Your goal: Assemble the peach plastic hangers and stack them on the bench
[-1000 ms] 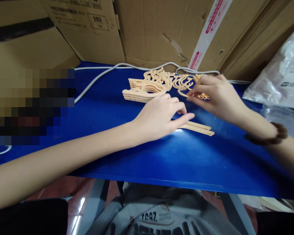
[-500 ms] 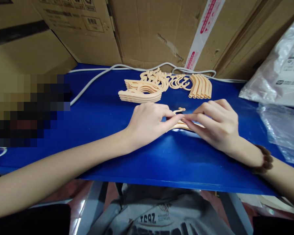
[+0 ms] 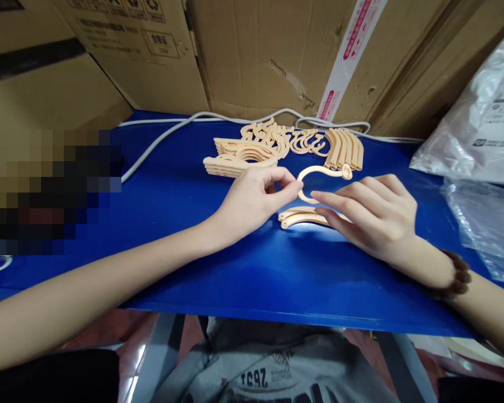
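Note:
My left hand (image 3: 252,201) pinches one end of a curved peach plastic hook piece (image 3: 319,171), lifted just above the blue table (image 3: 243,268). The fingers of my right hand (image 3: 373,215) are stretched out and press down on two curved peach hanger arms (image 3: 298,216) lying on the table, fingertips close to the hook's lower end. Behind both hands lie a stack of hanger arms (image 3: 235,162), a tangle of hook pieces (image 3: 277,139) and a row of curved pieces (image 3: 345,148).
Cardboard boxes (image 3: 252,50) wall the back of the table. A grey cable (image 3: 168,131) runs along the rear edge. Plastic bags (image 3: 479,134) sit at the right. A pixelated patch covers the left. My beaded bracelet (image 3: 457,274) is on the right wrist.
My right hand brought a hook piece from the back pile down to the hanger arms. My left hand now holds the hook raised, and my right hand's fingers have spread flat over the arms.

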`<state>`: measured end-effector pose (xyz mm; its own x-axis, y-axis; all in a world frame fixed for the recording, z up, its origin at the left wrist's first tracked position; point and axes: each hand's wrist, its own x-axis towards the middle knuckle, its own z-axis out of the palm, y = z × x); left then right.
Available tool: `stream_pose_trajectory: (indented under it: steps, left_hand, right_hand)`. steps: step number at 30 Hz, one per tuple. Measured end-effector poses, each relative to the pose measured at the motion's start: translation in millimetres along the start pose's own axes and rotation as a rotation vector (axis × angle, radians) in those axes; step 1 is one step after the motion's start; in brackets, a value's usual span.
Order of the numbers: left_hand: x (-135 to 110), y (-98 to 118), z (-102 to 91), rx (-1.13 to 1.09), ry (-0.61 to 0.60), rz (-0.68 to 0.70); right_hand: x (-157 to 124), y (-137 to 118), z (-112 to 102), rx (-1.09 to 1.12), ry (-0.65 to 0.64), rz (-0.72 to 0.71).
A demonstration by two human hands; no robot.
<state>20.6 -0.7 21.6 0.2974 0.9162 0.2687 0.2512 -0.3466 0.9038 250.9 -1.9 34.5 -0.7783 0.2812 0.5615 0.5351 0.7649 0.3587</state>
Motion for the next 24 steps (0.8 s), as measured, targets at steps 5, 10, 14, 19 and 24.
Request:
stream_pose_trajectory:
  steps: [5, 10, 14, 19, 24]
  left_hand:
    - [1.9, -3.3, -3.0, 0.102, 0.021, 0.066]
    - [-2.6, -1.0, -1.8, 0.228, -0.012, 0.146]
    - [-5.2, -2.3, -0.4, 0.262, -0.053, 0.163]
    - [-3.7, -7.3, 0.1, 0.235, -0.074, 0.174]
    - [-1.6, -10.0, -1.4, 0.235, -0.089, 0.166]
  right_hand:
    - [-1.3, 4.9, 3.5, 0.078, -0.086, 0.261]
    - [1.7, 9.0, 7.4, 0.252, -0.107, 0.407]
    - [3.4, 11.1, 9.4, 0.533, -0.2, 0.457]
    - [5.4, 12.8, 10.7, 0.881, -0.336, 0.598]
    - [4.4, 14.1, 14.7, 0.968, -0.302, 0.661]
